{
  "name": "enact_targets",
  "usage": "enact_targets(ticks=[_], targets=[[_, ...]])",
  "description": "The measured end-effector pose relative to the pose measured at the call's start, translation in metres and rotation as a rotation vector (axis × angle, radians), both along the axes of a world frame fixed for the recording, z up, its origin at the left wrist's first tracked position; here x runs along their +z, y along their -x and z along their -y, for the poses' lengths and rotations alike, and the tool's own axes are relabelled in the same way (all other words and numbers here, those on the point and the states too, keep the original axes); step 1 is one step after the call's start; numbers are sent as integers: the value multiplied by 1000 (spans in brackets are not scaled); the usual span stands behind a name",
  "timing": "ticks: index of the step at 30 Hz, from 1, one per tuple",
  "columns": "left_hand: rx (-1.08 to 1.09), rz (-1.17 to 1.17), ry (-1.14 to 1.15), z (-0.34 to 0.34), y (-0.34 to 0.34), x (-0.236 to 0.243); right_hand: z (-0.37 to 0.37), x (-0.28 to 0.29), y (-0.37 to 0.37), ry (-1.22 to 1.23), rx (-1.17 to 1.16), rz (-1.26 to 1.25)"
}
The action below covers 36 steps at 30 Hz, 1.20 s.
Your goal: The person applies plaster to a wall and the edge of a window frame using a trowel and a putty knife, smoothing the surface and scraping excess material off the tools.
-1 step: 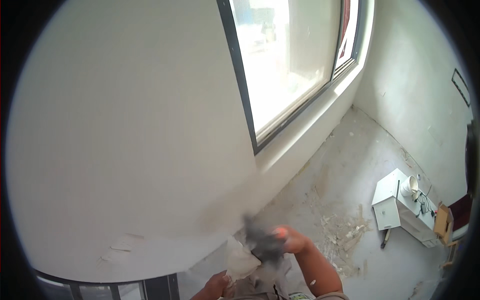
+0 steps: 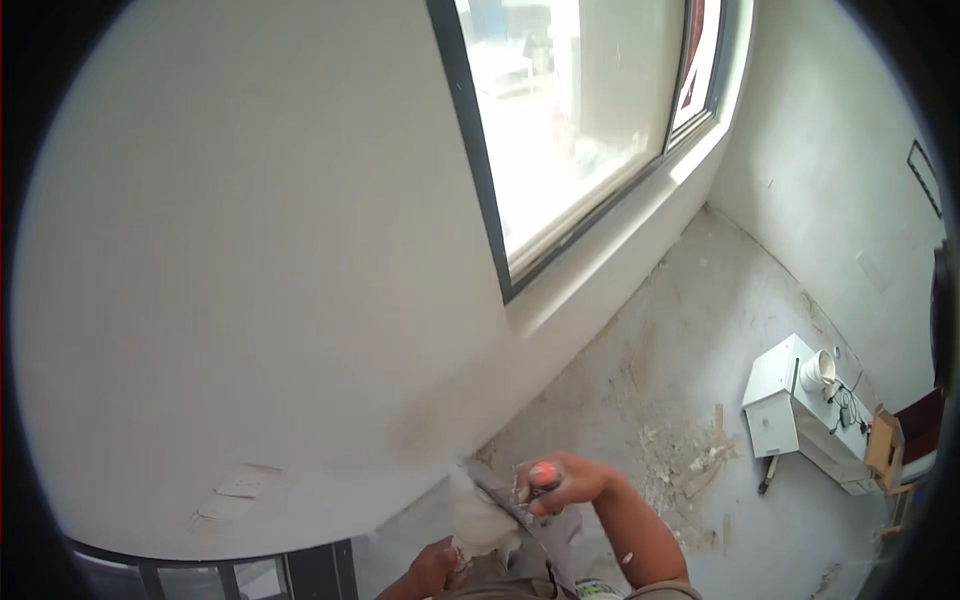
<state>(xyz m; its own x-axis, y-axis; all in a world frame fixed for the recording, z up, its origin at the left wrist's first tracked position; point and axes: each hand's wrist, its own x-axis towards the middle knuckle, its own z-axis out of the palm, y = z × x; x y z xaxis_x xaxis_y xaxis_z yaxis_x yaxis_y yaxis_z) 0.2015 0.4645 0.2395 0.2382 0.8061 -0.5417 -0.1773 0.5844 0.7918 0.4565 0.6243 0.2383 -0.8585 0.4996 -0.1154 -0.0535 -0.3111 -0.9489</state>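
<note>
My right hand is wrapped round the handle of a putty trowel with an orange handle end. The trowel's thin grey blade is seen nearly edge-on, beside a whitish mass of putty. At lower left, my left hand is closed under this mass, with white smears on the fingers. What carries the putty is mostly hidden, so I cannot make out the thing in my left hand. Both hands are in front of my body, close to the pale wall.
A framed window is set in the wall ahead. Scraps and dried smears lie on the grey floor. At right, a white cabinet lies with a white bucket, cables and a cardboard box. A dark railing curves at lower left.
The trowel was a dark blur with its face showing; now its blade is turned edge-on next to the putty. My right hand has shifted slightly left. My left hand has barely moved.
</note>
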Motion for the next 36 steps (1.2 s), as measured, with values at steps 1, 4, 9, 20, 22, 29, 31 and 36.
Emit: enact_targets(ticks=[1, 4, 9, 20, 22, 29, 31, 36], targets=[[-41, -43, -66, -5, -11, -2, -7, -15, -10, 37, 10, 4], [-29, 215, 54, -24, -18, -30, -26, -112, -61, -387, 134, 691], [245, -19, -22, -67, -91, -43, -96, -151, -130, 340, -374, 287], [438, -157, 74, -117, -176, -35, -224, -209, -65, 15, -573, 518], [448, -184, 54, -122, -183, -31, -231, -200, -56, -55, -545, 542], [541, -136, 73, -125, -192, -28, -238, -191, -36, -162, -506, 566], [560, -142, 75, -129, -196, -23, -238, -186, -31, -166, -494, 562], [554, -204, 42, -116, -193, -24, -241, -154, -30, -210, -454, 608]])
